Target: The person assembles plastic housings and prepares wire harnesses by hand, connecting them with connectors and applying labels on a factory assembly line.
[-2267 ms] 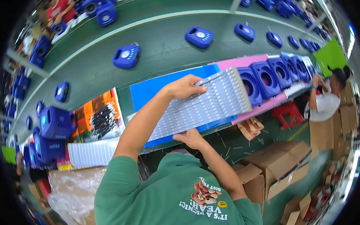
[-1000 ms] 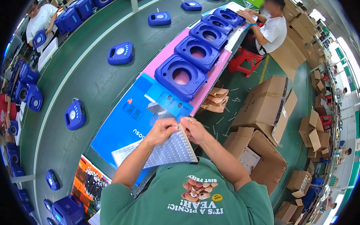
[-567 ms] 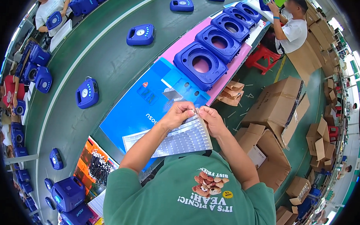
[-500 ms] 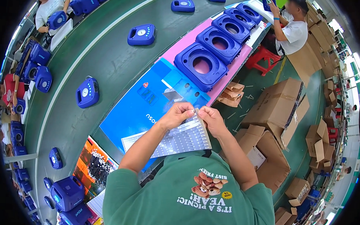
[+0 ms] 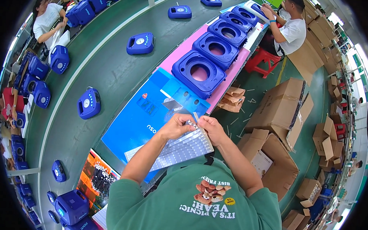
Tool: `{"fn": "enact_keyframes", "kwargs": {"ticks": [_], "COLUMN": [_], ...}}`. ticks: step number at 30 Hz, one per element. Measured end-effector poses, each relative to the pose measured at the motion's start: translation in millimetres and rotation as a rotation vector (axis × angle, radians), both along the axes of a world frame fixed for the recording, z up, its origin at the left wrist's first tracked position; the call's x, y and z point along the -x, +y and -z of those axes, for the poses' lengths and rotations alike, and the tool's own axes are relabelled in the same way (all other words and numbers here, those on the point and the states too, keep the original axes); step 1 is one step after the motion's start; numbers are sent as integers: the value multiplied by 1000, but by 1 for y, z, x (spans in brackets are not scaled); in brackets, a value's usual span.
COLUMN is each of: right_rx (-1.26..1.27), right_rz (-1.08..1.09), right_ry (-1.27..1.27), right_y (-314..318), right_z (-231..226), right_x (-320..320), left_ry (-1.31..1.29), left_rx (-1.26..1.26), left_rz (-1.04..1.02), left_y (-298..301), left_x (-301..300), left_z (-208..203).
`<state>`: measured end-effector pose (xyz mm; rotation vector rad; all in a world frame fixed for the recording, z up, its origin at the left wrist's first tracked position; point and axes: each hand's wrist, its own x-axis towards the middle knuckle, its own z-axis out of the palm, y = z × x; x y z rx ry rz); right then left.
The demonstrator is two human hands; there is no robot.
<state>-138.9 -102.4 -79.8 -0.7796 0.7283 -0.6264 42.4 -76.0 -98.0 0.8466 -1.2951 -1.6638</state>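
Note:
A pale silvery sheet (image 5: pixel 182 151) with rows of small marks, like a sheet of labels, lies slanted in front of my chest. At its upper corner, my left hand (image 5: pixel 177 126) pinches the edge between thumb and fingers. Beside it, the fingers of my right hand (image 5: pixel 212 129) are closed at the same corner, and a narrow pale strip (image 5: pixel 196 116) sticks up between the two hands. Exactly how the strip joins the sheet is hidden by my fingers. Under the sheet is a blue printed board (image 5: pixel 129 123), with a small grey piece (image 5: pixel 172 104) on it.
Several blue ring-holed housings (image 5: pixel 198 73) line a pink mat ahead. On the left, blue devices (image 5: pixel 89 103) stand along a green conveyor (image 5: pixel 113 43). An orange tray (image 5: pixel 93 174) holds black wires. Cardboard boxes (image 5: pixel 273 106) fill the right floor. Co-workers (image 5: pixel 290 31) sit or stand beyond.
My hands have shifted slightly down, and the narrow strip now stands up between them. The co-worker at far right has lowered a blue part; the one at far left has set a blue device down.

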Motion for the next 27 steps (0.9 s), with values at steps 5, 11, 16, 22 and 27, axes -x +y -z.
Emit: {"fn": "enact_keyframes", "kwargs": {"ticks": [5,11,16,22,27], "right_rx": [264,792,904,272,455], "right_rz": [-86,-87,-151,-62,-80], "right_ry": [244,710,696,168,326], "right_y": [-7,-1,5,2,-2], "right_z": [-6,-25,-13,0,-2], "right_x": [0,2,6,3,3], "left_ry": [49,-401,-326,-182,-168], "left_rx": [-139,-134,-18,-24,-99], "left_rz": [145,236,143,53,183], "left_y": [-4,-9,-1,-5,-7], "left_x": [-10,-13,-3,-4,-4], "left_z": [3,-6,-3,-7,-9]}}
